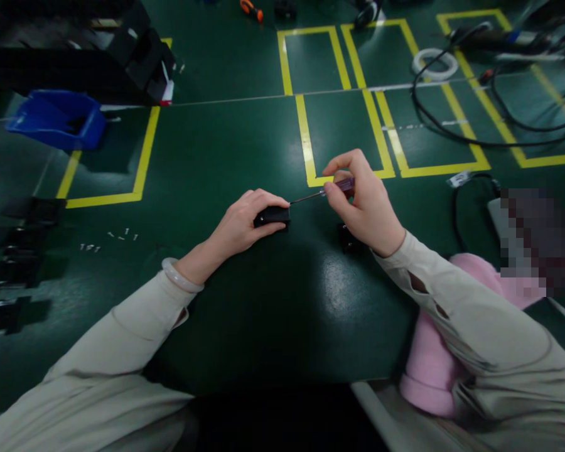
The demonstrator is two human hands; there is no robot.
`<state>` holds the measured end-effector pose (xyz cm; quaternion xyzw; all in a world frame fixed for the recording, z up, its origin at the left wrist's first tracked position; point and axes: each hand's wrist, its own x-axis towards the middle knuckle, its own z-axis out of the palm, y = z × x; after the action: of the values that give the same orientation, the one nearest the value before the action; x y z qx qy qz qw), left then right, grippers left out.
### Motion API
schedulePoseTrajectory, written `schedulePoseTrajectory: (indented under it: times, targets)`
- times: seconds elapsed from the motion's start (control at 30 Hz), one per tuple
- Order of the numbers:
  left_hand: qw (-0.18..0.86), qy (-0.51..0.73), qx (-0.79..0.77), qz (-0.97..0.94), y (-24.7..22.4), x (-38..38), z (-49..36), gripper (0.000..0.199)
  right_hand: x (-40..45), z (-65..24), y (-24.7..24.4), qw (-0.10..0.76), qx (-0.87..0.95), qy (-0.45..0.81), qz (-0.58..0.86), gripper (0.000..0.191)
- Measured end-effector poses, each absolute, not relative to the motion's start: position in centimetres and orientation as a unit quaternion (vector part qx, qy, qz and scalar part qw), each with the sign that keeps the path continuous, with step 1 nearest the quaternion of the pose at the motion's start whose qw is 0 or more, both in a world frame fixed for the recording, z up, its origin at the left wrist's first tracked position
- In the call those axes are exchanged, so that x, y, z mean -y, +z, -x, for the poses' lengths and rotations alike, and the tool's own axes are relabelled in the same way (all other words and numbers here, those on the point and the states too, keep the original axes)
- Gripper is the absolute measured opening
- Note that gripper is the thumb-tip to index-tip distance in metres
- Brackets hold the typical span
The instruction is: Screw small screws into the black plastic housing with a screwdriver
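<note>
On the green table, my left hand point(247, 221) grips a small black part point(274, 216) between thumb and fingers. My right hand point(365, 204) is closed on a screwdriver point(344, 185) with a purplish handle. The thin shaft points left, and its tip meets the upper right corner of the black part. A second black part point(346, 238) lies just under my right hand, partly hidden by it. Several small screws point(90, 248) are scattered on the table to the left of my left hand.
A blue bin point(59, 119) and black racks point(136, 56) stand at the upper left. Black parts point(21, 251) line the left side. Black cables point(433, 119), a white tape roll point(434, 64) and a pink cloth item point(433, 364) are at the right. An orange-handled tool point(251, 10) lies at the back.
</note>
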<state>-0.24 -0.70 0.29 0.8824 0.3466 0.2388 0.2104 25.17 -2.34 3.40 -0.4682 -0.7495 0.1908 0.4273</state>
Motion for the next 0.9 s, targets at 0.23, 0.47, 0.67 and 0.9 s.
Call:
schedulePoseTrajectory:
  times: [0.23, 0.47, 0.67, 0.9]
  targets:
    - [0.21, 0.231, -0.365, -0.877, 0.27, 0.77, 0.23, 0.032, 2.39, -25.11, 3.5, 0.425, 0.749, 0.184, 0.473, 0.005]
    - [0.205, 0.23, -0.369, -0.877, 0.15, 0.77, 0.26, 0.033, 2.29, -25.21, 3.32, 0.431, 0.75, 0.192, 0.464, 0.008]
    - [0.208, 0.227, -0.375, -0.875, 0.1, 0.81, 0.27, 0.033, 2.36, -25.17, 3.37, 0.426, 0.75, 0.193, 0.468, 0.005]
    - [0.208, 0.232, -0.373, -0.874, 0.17, 0.84, 0.23, 0.034, 2.41, -25.26, 3.47, 0.416, 0.755, 0.193, 0.469, 0.01]
